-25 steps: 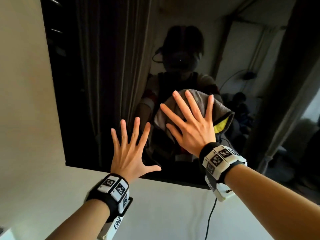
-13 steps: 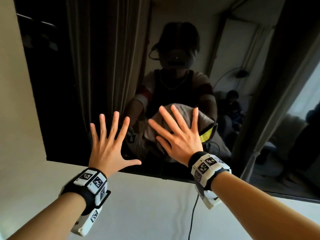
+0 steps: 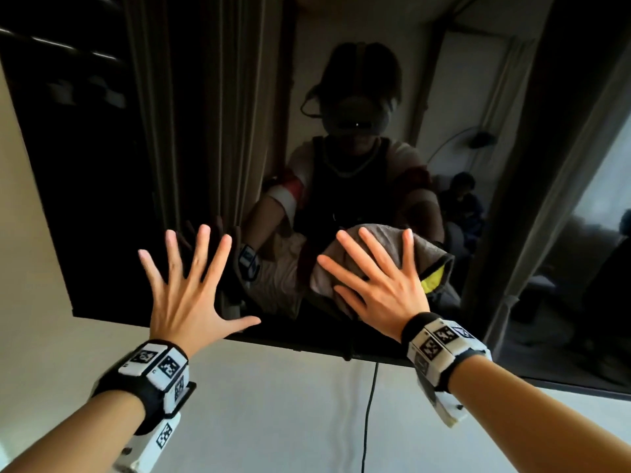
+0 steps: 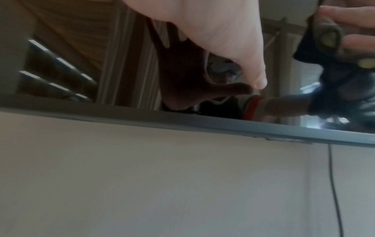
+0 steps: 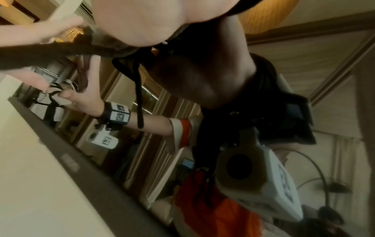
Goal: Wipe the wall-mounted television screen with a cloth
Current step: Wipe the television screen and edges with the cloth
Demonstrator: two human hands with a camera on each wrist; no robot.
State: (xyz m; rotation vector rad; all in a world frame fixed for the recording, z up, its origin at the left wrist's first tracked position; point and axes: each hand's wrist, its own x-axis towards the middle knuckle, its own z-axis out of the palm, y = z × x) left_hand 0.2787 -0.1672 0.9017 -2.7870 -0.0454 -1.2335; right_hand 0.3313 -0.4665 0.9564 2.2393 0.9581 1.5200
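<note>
Our right hand (image 3: 386,288) lies flat, fingers straight and spread, pressing the cloth (image 3: 382,247) against the screen (image 3: 102,199) low and about mid-width; no pinch, it's held by palm pressure only. Left hand (image 3: 191,288) is flat too, fingers apart, thumb down at the bottom bezel (image 4: 202,119), holding nothing; looks braced on the glass, though contact there can't be confirmed. Cloth is grey terry folded over a yellow layer, so we'd judge it light, soft and bunchy; it should slide easily on glass but creep out from under the palm if pressure drops, so keep the palm centred on the fold with fingers fanned over it. Screen we'd treat as stiff but fragile and wall-hung: light even pressure, no leaning, and a bare left palm probably leaves prints we'd have to wipe after. Edges: bottom bezel sits just below both wrists, left edge of the screen well off to the left, wall (image 3: 273,421) below, a cable (image 3: 370,404) hanging from the underside near the right wrist; don't snag it on a downstroke. Open room is up and to both sides; most of the glass above the hands is unobstructed. Top and right edges are out of view
</note>
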